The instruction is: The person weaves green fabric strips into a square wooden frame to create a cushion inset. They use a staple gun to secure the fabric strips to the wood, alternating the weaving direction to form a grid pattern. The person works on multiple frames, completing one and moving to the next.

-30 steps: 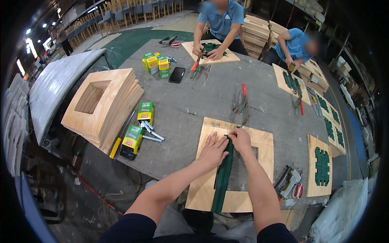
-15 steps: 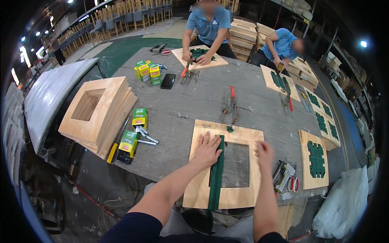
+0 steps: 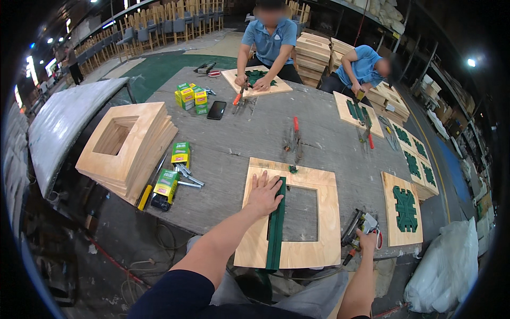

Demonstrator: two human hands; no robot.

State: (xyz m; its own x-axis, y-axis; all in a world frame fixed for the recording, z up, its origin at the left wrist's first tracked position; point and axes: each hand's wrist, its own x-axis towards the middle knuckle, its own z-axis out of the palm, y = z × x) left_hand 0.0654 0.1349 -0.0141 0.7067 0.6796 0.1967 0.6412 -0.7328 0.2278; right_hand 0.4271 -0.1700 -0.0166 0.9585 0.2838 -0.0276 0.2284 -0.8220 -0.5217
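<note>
A square wooden frame (image 3: 329, 223) with a cut-out middle lies flat on the table before me. A green webbing strap (image 3: 276, 234) runs along the left side of its opening, its lower end hanging past the near edge. My left hand (image 3: 263, 195) lies flat with fingers spread on the frame's upper left, the thumb side pressing the strap. To the right of the frame, my right hand (image 3: 366, 241) is closed round the handle of a staple gun (image 3: 366, 222), low at the tabletop. Red-handled scissors (image 3: 379, 240) lie right beside that hand, partly hidden.
At the left stands a stack of wooden frames (image 3: 117, 143), near staple boxes (image 3: 167, 183) and loose staple strips. Pliers (image 3: 296, 138) lie beyond my frame. A webbed panel (image 3: 405, 210) is at the right. Two co-workers (image 3: 271, 37) handle panels across the grey table (image 3: 223, 154).
My right hand has gone from beside the frame's upper right down to the staple gun and closed on it. My left hand stays on the strap; the view has shifted slightly.
</note>
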